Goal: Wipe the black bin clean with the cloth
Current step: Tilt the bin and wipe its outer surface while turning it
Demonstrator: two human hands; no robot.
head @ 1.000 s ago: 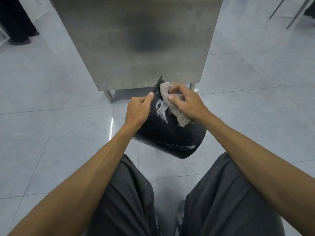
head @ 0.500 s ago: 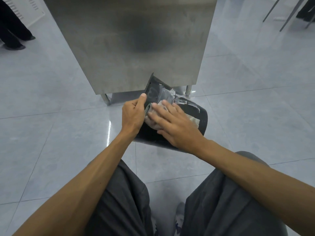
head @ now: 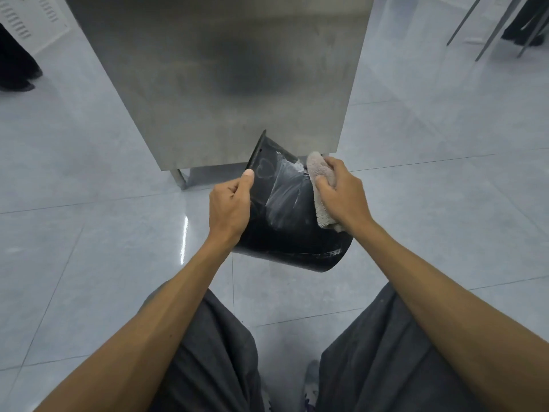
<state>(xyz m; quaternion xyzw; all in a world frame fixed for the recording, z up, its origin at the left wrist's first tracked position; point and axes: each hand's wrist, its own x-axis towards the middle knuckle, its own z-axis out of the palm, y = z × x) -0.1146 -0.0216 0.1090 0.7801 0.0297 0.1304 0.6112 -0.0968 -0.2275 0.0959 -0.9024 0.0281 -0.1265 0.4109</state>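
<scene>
Black bin [head: 285, 233] lies tilted, left hand [head: 228, 206] gripping its rim; right hand [head: 341, 194] clutches cloth [head: 319, 176] against its right side.

Glossy black bin [head: 285, 233] tipped on its side above the tiled floor, pale smears across its wall, beige terry cloth [head: 320, 185] pressed against its right flank

glossy grey tiled floor [head: 89, 233], steel cabinet [head: 222, 69] on legs

Glossy, perhaps plastic bin [head: 285, 233]; nubby cloth [head: 322, 185]
</scene>
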